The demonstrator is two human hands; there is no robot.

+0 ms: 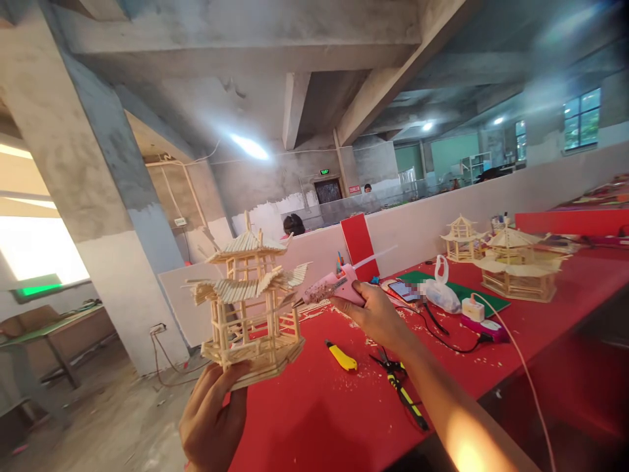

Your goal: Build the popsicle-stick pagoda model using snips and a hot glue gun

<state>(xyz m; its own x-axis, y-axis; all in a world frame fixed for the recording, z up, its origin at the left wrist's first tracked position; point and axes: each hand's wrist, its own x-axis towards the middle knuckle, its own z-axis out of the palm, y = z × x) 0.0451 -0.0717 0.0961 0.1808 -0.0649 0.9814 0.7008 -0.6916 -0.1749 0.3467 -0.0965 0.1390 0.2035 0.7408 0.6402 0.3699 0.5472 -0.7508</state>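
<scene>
My left hand (216, 413) grips the base of a two-tiered pagoda model (253, 288) made of thin wooden sticks, held up above the front left of the table. A pink hot glue gun (331, 288) is in my right hand (376, 314), with a whitish glue stick (376, 257) jutting from its back end. Its nozzle points left and sits close to the pagoda's lower roof; whether they touch I cannot tell. Below lie a yellow utility knife (343, 357) and black-and-yellow pliers (405, 396) on the red table (314, 406).
Two more stick pavilions (518, 265) stand at the back right near a green cutting mat (484, 298). A phone (405, 291), a plastic bag (442, 295) and a power strip (484, 326) with cables lie in front. Low white partitions (413, 229) run behind, with people beyond.
</scene>
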